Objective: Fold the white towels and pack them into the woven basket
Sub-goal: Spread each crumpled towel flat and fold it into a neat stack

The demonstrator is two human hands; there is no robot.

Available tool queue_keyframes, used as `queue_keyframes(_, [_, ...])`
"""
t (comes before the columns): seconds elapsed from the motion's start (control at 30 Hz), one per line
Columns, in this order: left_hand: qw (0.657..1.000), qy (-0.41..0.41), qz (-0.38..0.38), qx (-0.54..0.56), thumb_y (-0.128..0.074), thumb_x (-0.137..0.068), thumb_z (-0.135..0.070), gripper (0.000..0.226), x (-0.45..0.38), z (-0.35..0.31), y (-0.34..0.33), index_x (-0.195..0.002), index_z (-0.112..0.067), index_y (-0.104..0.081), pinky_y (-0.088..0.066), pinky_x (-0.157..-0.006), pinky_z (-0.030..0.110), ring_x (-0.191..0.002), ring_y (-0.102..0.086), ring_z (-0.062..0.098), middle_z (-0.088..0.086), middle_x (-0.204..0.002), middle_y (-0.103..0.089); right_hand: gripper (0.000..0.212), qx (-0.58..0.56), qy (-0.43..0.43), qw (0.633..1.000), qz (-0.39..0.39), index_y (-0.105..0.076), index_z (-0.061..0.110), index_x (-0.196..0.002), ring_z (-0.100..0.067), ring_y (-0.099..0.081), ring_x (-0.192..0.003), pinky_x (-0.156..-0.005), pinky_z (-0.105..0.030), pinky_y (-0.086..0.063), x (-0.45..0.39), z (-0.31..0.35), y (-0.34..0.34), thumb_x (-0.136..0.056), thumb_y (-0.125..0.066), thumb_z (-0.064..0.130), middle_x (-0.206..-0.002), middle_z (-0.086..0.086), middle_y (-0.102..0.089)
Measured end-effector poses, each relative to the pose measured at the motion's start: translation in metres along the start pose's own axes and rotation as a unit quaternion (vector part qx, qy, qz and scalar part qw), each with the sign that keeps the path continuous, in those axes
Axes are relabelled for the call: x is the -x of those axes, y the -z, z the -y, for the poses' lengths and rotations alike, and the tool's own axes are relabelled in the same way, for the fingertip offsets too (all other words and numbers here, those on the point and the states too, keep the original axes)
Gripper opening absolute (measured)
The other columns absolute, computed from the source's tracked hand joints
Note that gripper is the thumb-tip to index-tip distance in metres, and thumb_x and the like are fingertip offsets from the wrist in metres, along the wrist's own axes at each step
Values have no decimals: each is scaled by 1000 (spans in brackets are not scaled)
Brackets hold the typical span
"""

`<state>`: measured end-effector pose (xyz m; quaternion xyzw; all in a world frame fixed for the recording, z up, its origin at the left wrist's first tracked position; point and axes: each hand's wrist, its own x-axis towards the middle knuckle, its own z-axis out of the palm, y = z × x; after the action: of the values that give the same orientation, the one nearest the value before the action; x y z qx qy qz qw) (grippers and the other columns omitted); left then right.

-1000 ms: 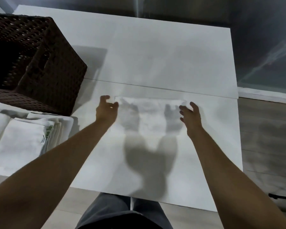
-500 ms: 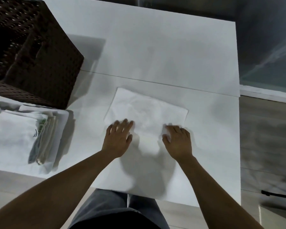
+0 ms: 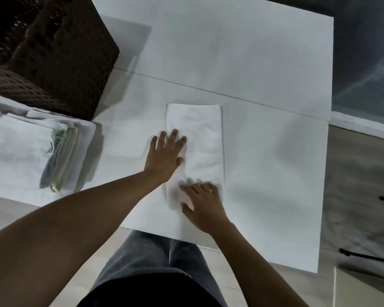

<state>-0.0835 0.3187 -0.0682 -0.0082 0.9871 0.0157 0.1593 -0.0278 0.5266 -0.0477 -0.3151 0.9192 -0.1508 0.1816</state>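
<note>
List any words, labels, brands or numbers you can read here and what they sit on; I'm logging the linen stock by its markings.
Green print on the edge of a folded towel in the stack of towels: lettering, too blurred to read.
Small dark mark beside it on the top towel: too small to tell.
Towel being folded, woven basket, table: no text visible.

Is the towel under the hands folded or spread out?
Folded: the towel lies as a narrow strip on the table, both hands flat on it.

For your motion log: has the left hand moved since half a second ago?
Yes. The left hand has shifted away from the person, up the towel, toward the table seam.
</note>
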Motion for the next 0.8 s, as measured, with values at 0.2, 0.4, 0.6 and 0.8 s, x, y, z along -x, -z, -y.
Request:
queue_keyframes(0.2, [979,-173,-97,44,-57,-94,-25,54,68,-11,-26,-147,-15,-49,-34,-113,53,-137,-43,41,18,-156,-39,54,-1,-11,996,-93,-55,18,-141,-25,-54,-130,-109,-41,-39,16,-55,11,-93,-60,41,-140,-3,-59])
queue_keyframes(0.4, [977,-199,-32,65,-61,-91,-53,86,129,-11,-57,-160,-21,-21,-19,-124,50,-155,-7,36,14,-168,-9,93,25,25,998,53,-21,28,-161,-14,-8,-157,-128,-40,-11,49,-69,-9,-85,-61,64,-169,1,-17])
queue_keyframes(0.6, [970,-221,-62,82,-66,-88,-21,67,130,-9,-59,-151,-14,-45,-38,-116,46,-148,-29,40,18,-160,-34,77,4,-1,999,-40,-50,17,-148,-28,-47,-139,-111,-44,-45,57,-52,-24,-76,-78,15,-151,-9,-51])
queue_keyframes(0.8, [970,-119,-38,210,-72,-86,-17,42,120,-12,-23,-127,-15,-60,-58,-83,40,-120,-60,29,6,-125,-66,77,-19,10,998,-55,-45,22,-151,-21,-47,-138,-116,-39,-36,65,-45,-24,-81,-74,39,-150,-2,-51])
